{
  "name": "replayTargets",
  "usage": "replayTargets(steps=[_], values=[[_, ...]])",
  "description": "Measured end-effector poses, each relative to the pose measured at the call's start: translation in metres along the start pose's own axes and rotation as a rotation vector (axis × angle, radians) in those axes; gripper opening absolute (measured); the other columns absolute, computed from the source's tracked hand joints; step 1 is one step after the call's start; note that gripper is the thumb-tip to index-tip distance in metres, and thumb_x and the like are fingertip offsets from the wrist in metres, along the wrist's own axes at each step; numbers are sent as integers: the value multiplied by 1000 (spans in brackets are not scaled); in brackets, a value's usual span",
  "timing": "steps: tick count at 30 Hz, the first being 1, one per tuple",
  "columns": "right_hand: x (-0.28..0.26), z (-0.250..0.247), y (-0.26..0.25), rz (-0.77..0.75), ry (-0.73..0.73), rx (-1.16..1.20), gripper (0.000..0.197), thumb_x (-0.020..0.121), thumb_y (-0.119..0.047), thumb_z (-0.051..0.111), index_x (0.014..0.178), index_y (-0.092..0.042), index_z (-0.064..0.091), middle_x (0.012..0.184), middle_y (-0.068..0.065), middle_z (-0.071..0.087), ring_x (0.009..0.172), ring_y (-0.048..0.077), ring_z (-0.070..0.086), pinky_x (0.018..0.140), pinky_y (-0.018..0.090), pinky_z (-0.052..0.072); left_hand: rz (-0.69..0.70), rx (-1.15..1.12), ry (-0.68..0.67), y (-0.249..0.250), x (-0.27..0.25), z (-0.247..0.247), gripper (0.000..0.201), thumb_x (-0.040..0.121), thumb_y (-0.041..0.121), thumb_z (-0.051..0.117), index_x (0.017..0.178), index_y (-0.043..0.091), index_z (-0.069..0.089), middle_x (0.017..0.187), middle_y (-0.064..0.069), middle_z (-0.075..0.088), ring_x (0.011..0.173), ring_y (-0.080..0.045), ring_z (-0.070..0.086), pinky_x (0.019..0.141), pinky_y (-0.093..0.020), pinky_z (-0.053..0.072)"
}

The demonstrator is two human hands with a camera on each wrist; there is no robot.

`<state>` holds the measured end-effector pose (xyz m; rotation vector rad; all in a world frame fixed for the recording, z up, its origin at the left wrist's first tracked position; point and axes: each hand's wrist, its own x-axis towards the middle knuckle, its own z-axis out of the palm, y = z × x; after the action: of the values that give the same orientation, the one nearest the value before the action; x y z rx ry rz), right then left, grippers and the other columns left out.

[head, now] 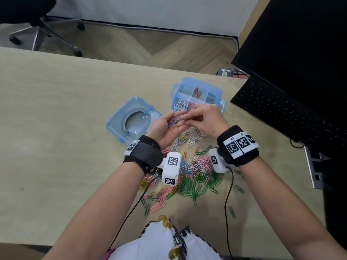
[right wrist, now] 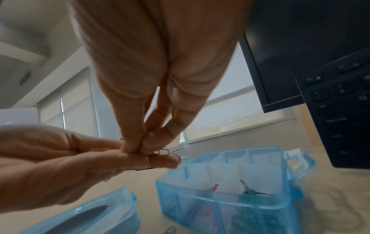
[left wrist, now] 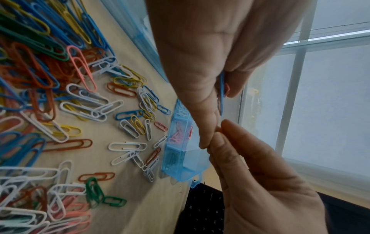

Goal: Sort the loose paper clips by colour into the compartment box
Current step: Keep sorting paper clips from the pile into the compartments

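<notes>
My left hand (head: pixel 178 122) lies palm up above the table and holds blue paper clips (head: pixel 174 120); the left wrist view shows one blue clip (left wrist: pixel 221 93) pinched on edge between its fingers. My right hand (head: pixel 188 120) meets the left fingertips and pinches a small pinkish clip (right wrist: pixel 162 152) against a left finger (right wrist: pixel 124 158). Just behind both hands stands the open blue compartment box (head: pixel 217 91), with white, red, blue, pink and green clips in separate cells. The loose mixed-colour clip pile (head: pixel 195 177) lies under my wrists.
The box's blue lid (head: pixel 120 126) lies upturned left of the hands. A black keyboard (head: pixel 277 109) and monitor (head: pixel 300 44) stand at the right. Wrist cables (head: pixel 228 203) trail over the table's near edge. An office chair (head: pixel 37 21) is on the floor beyond.
</notes>
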<state>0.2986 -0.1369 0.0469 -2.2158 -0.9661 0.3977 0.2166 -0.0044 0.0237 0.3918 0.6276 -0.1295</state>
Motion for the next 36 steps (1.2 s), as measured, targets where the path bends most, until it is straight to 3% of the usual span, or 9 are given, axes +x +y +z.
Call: replayTargets(steps=[3, 7, 10, 15, 19, 24, 27, 32, 36], values=[[-1, 1, 4, -55, 63, 38, 16, 74, -8, 79, 89, -9, 77, 81, 6, 68, 71, 5, 56, 71, 5, 42, 2, 7, -13, 0, 0, 1, 42, 105, 21, 25, 115, -10, 53, 103, -25, 64, 80, -28, 71, 76, -36, 58], [0, 6, 9, -101, 40, -55, 9, 79, -10, 74, 88, -8, 73, 84, 6, 67, 72, 10, 54, 71, 23, 47, -1, -38, -11, 1, -1, -3, 45, 104, 22, 26, 126, -11, 47, 114, -25, 61, 98, -33, 65, 92, -40, 51], [-1, 8, 9, -35, 47, -52, 8, 89, -8, 61, 94, -8, 67, 91, 5, 64, 81, 14, 55, 78, 26, 46, 3, -23, 3, 3, -4, -3, 41, 104, 19, 29, 127, -9, 48, 120, -25, 59, 110, -33, 61, 90, -38, 51], [2, 2, 0, 487, 121, 666, 32, 94, 7, 35, 89, -8, 63, 78, 3, 57, 61, 4, 56, 58, 18, 47, 83, 27, 49, 7, -2, -5, 36, 99, -7, 33, 132, -7, 45, 135, -23, 53, 123, -28, 55, 88, -28, 53], [1, -3, -9, 569, 93, 981, 37, 88, 15, 28, 85, -3, 60, 70, 5, 48, 54, 9, 44, 47, 17, 34, 72, 48, 44, 6, -3, -5, 36, 97, -1, 38, 131, -7, 48, 130, -23, 56, 120, -29, 57, 89, -30, 53], [-3, 8, -16, 307, -9, 422, 16, 87, -9, 63, 100, -13, 71, 75, -1, 66, 54, -7, 54, 57, 10, 40, 24, 26, -50, 2, -11, 0, 49, 85, -3, 19, 119, -13, 52, 116, -30, 60, 102, -34, 64, 93, -36, 52], [-6, 16, -15, 183, 2, 88, 27, 79, -17, 76, 105, -23, 74, 79, -8, 52, 59, -11, 49, 60, 2, 33, 30, 55, -50, 0, -11, 3, 48, 83, -10, 21, 123, -16, 48, 117, -29, 54, 95, -30, 64, 90, -31, 51], [-9, 25, -13, 177, 180, 128, 17, 73, -15, 80, 90, -12, 77, 77, -3, 59, 59, -12, 50, 59, 4, 34, 77, 116, -20, -2, -6, -3, 40, 95, -10, 27, 134, -19, 35, 117, -32, 53, 94, -30, 65, 85, -31, 56], [-14, 27, -10, 188, 179, 151, 13, 72, -15, 82, 82, -11, 77, 71, -4, 59, 60, -10, 51, 58, 6, 36, 54, 209, -15, -1, -6, -6, 32, 100, -4, 32, 129, -9, 44, 106, -21, 65, 84, -21, 71, 75, -26, 58]])
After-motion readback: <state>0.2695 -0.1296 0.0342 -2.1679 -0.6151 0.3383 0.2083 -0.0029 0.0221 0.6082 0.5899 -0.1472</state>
